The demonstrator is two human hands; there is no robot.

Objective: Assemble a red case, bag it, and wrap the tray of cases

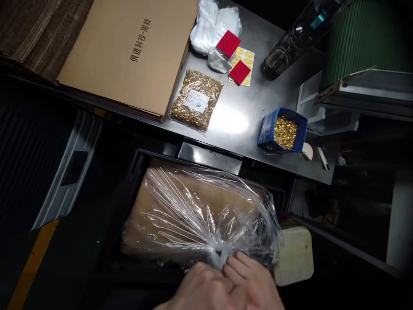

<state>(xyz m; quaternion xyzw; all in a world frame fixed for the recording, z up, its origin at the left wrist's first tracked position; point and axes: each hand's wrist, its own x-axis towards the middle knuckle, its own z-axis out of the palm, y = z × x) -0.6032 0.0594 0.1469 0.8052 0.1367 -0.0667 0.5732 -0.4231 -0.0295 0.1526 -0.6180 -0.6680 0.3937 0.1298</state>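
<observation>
A large clear plastic bag (193,211) wraps a brown cardboard box and lies below the steel table's front edge. Its mouth is gathered into a twisted neck (219,255) at the near side. My left hand (201,288) and my right hand (254,280) meet at that neck at the bottom of the view, fingers curled and pinched on the bunched plastic. Both hands press close together, knuckles up.
On the steel table (245,112) lie a flat cardboard sheet (129,56), a sealed bag of small gold parts (196,100), a blue bin of gold parts (284,130), red cards on yellow stickers (238,60), white bags (209,26) and a dark bottle (290,43). A grey crate (64,172) stands left, a white container (295,256) right.
</observation>
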